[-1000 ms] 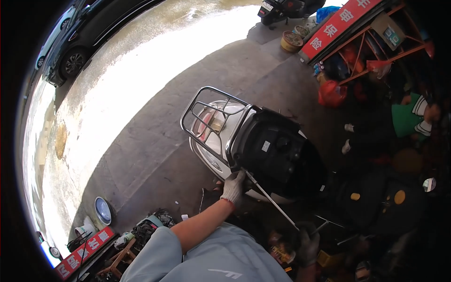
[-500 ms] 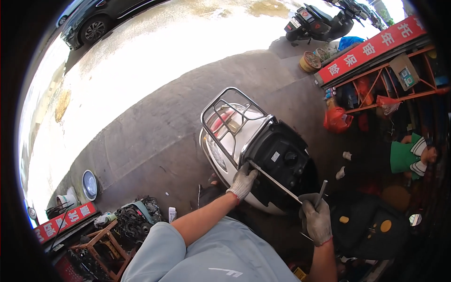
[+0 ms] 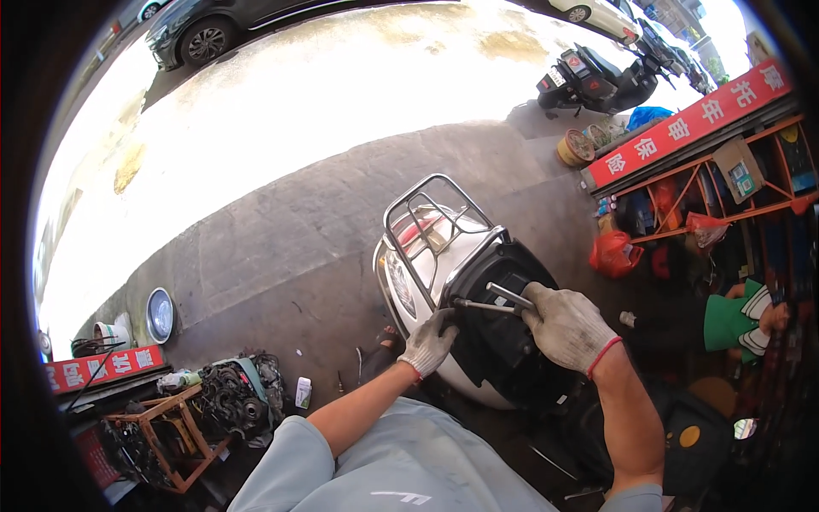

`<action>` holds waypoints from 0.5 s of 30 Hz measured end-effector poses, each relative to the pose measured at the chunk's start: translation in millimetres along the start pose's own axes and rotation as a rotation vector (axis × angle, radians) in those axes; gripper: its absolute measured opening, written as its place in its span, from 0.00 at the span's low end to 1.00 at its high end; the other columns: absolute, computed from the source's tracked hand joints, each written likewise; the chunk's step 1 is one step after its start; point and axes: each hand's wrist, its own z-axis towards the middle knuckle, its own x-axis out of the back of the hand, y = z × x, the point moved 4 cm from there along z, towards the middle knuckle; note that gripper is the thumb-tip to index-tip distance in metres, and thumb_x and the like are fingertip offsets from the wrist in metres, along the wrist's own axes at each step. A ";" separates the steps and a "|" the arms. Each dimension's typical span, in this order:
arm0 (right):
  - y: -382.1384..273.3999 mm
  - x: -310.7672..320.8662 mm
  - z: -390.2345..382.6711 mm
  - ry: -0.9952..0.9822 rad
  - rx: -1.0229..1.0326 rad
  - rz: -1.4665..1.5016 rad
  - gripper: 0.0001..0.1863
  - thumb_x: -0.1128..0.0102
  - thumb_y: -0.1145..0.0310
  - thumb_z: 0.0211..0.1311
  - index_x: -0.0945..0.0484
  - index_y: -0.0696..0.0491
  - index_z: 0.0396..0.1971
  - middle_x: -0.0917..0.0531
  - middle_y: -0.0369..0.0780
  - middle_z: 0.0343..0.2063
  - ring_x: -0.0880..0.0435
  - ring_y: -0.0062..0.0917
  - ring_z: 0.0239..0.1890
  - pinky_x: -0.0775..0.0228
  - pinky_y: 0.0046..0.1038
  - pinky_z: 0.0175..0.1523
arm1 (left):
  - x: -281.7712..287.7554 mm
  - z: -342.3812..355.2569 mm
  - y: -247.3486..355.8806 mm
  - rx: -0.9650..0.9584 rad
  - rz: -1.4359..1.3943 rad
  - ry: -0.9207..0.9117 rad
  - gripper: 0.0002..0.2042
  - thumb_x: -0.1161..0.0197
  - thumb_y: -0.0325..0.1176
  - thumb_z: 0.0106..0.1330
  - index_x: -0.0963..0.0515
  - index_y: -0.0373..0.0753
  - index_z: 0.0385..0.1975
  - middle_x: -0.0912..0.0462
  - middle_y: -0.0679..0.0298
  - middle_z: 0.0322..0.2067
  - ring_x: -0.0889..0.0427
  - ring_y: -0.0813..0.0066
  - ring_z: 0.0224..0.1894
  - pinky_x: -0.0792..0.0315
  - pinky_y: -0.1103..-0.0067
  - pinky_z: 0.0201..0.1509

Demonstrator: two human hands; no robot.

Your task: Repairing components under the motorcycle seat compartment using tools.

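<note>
A white scooter [image 3: 397, 286] with a chrome rear rack [image 3: 441, 179] stands in front of me, its black top part [image 3: 514, 260] exposed beside the rack. My right hand [image 3: 573, 327], in a pale work glove, is closed round a metal wrench [image 3: 509, 296]; a thick bar juts out past its fingers and a thinner rod runs left toward the rack's near corner. My left hand [image 3: 429, 341], also gloved, has its fingers bent round the rod's far end at that corner. What the rod's end sits on is hidden by the fingers.
A black padded piece [image 3: 636, 435] lies at the lower right. Engine parts [image 3: 239, 401] and an orange metal frame [image 3: 171, 435] are at the lower left. A person in green [image 3: 729, 324] is at right, near an orange rack [image 3: 768, 194]. A basin [image 3: 160, 316] lies far left.
My right hand has come up from the lower right to above the scooter's black top, swinging the wrench with it. My left hand stays at the rack's corner. The view has shifted slightly.
</note>
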 end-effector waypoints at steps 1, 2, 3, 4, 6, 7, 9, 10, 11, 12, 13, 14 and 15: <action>0.1 -1.1 1.0 0.006 -0.001 -0.002 0.09 0.49 0.66 0.62 0.26 0.56 0.33 0.18 0.50 0.28 0.18 0.48 0.36 0.28 0.45 0.42 | 4.1 -3.3 13.3 -0.007 0.000 0.000 0.23 0.44 0.37 0.63 0.33 0.33 0.57 0.18 0.53 0.36 0.18 0.64 0.37 0.25 0.72 0.44; -2.0 -1.6 2.6 0.059 0.071 -0.072 0.08 0.49 0.67 0.61 0.26 0.55 0.33 0.17 0.49 0.28 0.17 0.46 0.35 0.28 0.43 0.42 | 13.6 -6.2 32.6 -0.122 0.086 0.136 0.22 0.43 0.34 0.62 0.32 0.35 0.56 0.19 0.53 0.39 0.18 0.62 0.40 0.25 0.71 0.45; -7.6 -0.7 2.1 0.111 0.148 -0.142 0.07 0.48 0.68 0.60 0.25 0.55 0.33 0.17 0.48 0.28 0.17 0.43 0.35 0.27 0.42 0.41 | 22.7 -9.8 48.5 -0.234 0.171 0.278 0.22 0.41 0.32 0.61 0.31 0.36 0.55 0.20 0.53 0.41 0.19 0.61 0.42 0.26 0.71 0.46; -14.6 0.3 2.1 0.152 0.184 -0.202 0.05 0.47 0.71 0.57 0.25 0.53 0.32 0.18 0.45 0.27 0.16 0.39 0.33 0.26 0.38 0.40 | 24.6 -8.8 66.6 -0.402 0.203 0.357 0.23 0.39 0.30 0.58 0.30 0.37 0.55 0.22 0.53 0.44 0.20 0.58 0.45 0.27 0.69 0.48; -16.5 -3.3 0.3 0.222 0.270 -0.205 0.04 0.47 0.71 0.56 0.25 0.53 0.31 0.18 0.44 0.27 0.17 0.39 0.33 0.27 0.37 0.41 | 15.0 -5.1 110.0 -0.480 0.162 0.355 0.24 0.39 0.31 0.57 0.31 0.38 0.56 0.22 0.53 0.45 0.22 0.56 0.47 0.28 0.67 0.51; -19.7 -2.9 -2.1 0.288 0.358 -0.202 0.04 0.47 0.72 0.56 0.25 0.53 0.31 0.18 0.43 0.27 0.18 0.38 0.33 0.27 0.36 0.41 | 8.9 -2.3 130.7 -0.554 0.126 0.351 0.24 0.39 0.32 0.57 0.31 0.40 0.56 0.23 0.53 0.46 0.23 0.53 0.49 0.30 0.66 0.53; -18.9 -4.3 -10.0 0.196 0.317 -0.217 0.09 0.41 0.73 0.53 0.24 0.52 0.36 0.19 0.43 0.33 0.20 0.40 0.39 0.29 0.38 0.45 | -7.1 9.8 147.5 -0.539 0.014 0.296 0.26 0.37 0.32 0.55 0.31 0.40 0.56 0.22 0.53 0.45 0.23 0.52 0.48 0.29 0.65 0.51; -17.3 -3.7 -15.2 0.209 0.318 -0.176 0.10 0.40 0.72 0.53 0.24 0.52 0.37 0.19 0.43 0.34 0.20 0.41 0.39 0.30 0.38 0.45 | -9.3 17.2 154.4 -0.486 -0.040 0.227 0.26 0.36 0.34 0.55 0.30 0.41 0.56 0.22 0.53 0.43 0.22 0.51 0.46 0.29 0.64 0.50; -16.0 -2.3 -21.0 0.221 0.317 -0.135 0.12 0.40 0.72 0.53 0.24 0.53 0.39 0.19 0.43 0.35 0.20 0.41 0.40 0.30 0.39 0.46 | -7.5 14.8 162.5 -0.526 -0.057 0.247 0.22 0.38 0.34 0.57 0.29 0.41 0.54 0.21 0.53 0.41 0.21 0.50 0.43 0.28 0.64 0.47; -14.7 5.5 -31.5 0.213 0.233 -0.106 0.13 0.39 0.72 0.53 0.24 0.53 0.40 0.19 0.43 0.37 0.20 0.41 0.41 0.30 0.39 0.47 | -10.1 17.8 164.8 -0.507 -0.047 0.228 0.20 0.39 0.33 0.58 0.28 0.40 0.52 0.21 0.54 0.40 0.21 0.51 0.42 0.27 0.64 0.45; -12.1 10.0 -39.7 0.241 0.232 -0.117 0.13 0.39 0.68 0.54 0.26 0.53 0.40 0.19 0.44 0.36 0.19 0.39 0.40 0.28 0.38 0.45 | -11.6 20.2 165.0 -0.481 -0.033 0.217 0.17 0.40 0.33 0.60 0.27 0.40 0.50 0.20 0.54 0.39 0.20 0.51 0.40 0.27 0.64 0.44; -9.2 13.4 -47.2 0.193 0.153 -0.119 0.12 0.40 0.67 0.56 0.25 0.54 0.39 0.18 0.45 0.34 0.19 0.40 0.40 0.28 0.40 0.45 | -17.6 21.8 160.5 -0.569 -0.088 0.281 0.16 0.40 0.28 0.59 0.25 0.39 0.48 0.20 0.56 0.33 0.19 0.55 0.36 0.25 0.67 0.40; -4.5 19.4 -53.7 0.150 0.058 -0.120 0.11 0.41 0.66 0.57 0.25 0.54 0.38 0.18 0.46 0.32 0.18 0.41 0.39 0.27 0.41 0.45 | -16.4 18.8 168.2 -0.598 -0.100 0.302 0.13 0.42 0.28 0.61 0.25 0.39 0.46 0.19 0.57 0.33 0.18 0.57 0.35 0.26 0.67 0.38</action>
